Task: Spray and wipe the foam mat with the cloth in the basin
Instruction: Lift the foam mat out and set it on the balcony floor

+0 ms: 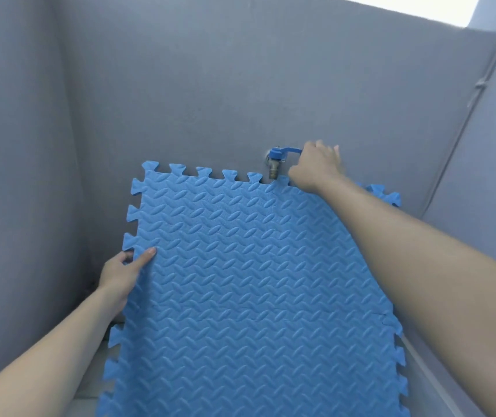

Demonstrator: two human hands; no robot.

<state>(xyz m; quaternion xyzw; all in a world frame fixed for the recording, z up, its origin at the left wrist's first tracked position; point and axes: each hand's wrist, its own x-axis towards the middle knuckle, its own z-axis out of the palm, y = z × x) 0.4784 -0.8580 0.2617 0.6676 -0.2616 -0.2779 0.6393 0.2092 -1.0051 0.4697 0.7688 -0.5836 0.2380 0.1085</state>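
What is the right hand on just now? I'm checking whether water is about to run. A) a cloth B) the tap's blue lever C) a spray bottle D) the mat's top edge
B: the right hand has its grip round the tap's blue lever on the wall, while the left hand holds the foam mat by its left edge.

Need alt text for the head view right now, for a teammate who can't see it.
A blue foam mat leans against a grey wall, its top edge just under a tap. The left hand grips the mat's left edge; the right hand holds the tap's blue lever.
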